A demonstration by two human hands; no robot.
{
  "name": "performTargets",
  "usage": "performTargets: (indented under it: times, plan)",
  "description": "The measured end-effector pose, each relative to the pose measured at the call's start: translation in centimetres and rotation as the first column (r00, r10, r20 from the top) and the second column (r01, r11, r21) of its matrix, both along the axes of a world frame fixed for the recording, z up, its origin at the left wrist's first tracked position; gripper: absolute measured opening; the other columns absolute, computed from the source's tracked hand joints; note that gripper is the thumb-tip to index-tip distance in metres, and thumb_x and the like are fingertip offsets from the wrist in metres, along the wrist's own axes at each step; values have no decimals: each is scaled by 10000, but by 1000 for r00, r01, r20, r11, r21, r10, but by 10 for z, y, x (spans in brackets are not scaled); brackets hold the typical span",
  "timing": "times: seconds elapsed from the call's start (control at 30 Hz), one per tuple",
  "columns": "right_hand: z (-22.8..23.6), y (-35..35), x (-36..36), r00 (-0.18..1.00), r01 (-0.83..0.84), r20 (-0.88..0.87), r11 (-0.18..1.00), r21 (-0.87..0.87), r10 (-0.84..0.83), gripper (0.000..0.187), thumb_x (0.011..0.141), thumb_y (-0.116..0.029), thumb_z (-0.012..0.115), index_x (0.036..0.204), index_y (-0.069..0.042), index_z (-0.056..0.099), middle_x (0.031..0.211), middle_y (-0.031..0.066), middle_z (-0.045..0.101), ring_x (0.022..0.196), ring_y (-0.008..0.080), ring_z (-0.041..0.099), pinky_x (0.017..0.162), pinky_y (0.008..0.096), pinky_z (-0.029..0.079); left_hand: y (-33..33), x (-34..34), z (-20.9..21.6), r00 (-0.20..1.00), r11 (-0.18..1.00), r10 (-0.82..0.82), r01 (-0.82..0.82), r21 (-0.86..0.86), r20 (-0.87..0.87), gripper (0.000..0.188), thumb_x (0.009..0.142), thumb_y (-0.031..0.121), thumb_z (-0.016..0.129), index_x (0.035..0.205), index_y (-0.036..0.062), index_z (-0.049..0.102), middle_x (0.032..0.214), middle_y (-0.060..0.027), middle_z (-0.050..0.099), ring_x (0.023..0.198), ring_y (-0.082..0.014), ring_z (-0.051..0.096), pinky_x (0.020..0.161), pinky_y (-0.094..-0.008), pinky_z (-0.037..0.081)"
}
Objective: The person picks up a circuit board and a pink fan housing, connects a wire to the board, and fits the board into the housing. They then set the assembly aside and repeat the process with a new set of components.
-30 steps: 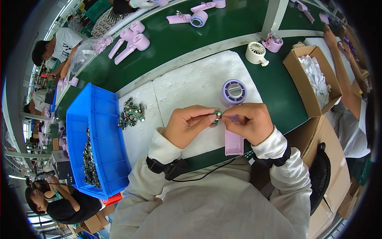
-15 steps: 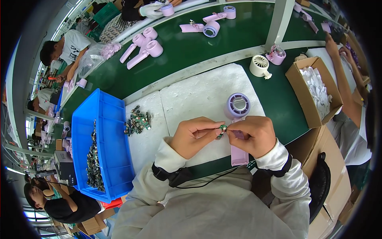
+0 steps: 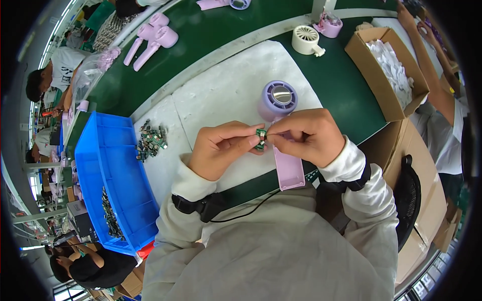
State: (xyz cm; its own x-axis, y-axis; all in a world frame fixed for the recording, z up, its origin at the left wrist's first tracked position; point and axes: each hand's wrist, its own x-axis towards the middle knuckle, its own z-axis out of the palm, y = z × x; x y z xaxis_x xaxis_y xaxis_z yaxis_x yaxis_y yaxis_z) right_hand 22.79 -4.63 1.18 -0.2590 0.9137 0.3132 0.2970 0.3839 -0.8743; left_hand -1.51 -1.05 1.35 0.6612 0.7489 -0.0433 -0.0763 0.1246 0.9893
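My left hand (image 3: 221,146) pinches a small green circuit board (image 3: 260,139) between thumb and fingertips, its lower end sticking out below. Thumb and forefinger of my right hand (image 3: 309,136) are pressed together at the board's right edge; whatever they grip there is too small to make out. Beneath the hands lies a lilac handheld fan housing (image 3: 290,169), its hollow handle toward me and its round head (image 3: 279,99) beyond my fingers. The right hand covers part of the handle. To the left, a loose pile of circuit boards (image 3: 151,141) rests on the white foam sheet (image 3: 216,95).
At left stands a blue bin (image 3: 131,185) with more boards inside. A cream fan head (image 3: 306,40) and a pink fan head (image 3: 330,25) sit at the back. A cardboard box (image 3: 379,75) of white pieces is at right, near another person's arms. Lilac housings (image 3: 153,37) lie farther left.
The whole view has shifted, so the bench appears higher and farther left. Both hands remain together at the circuit board, which now shows more of its face.
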Motion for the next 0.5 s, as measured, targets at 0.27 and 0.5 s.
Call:
performTargets:
  times: [0.27,0.5]
  plan:
    - [3,-4,-4,999,40,15,997,63,-41,189,745,-2,745,929,-41,771,521,15,463,476,119,452,480,291,362,-9,9,-2,997,995,79,-80,64,16,273,983,-42,623,1252,-43,670,1116,-154,701,977,-224,709,858,-323,593]
    - [0,-2,2,999,-15,31,993,115,11,186,788,-3,765,971,-35,774,569,35,533,489,128,473,485,295,370,-9,4,-1,997,988,68,-63,141,-32,269,982,-40,626,1246,-41,675,1107,-150,700,983,-222,707,858,-322,595]
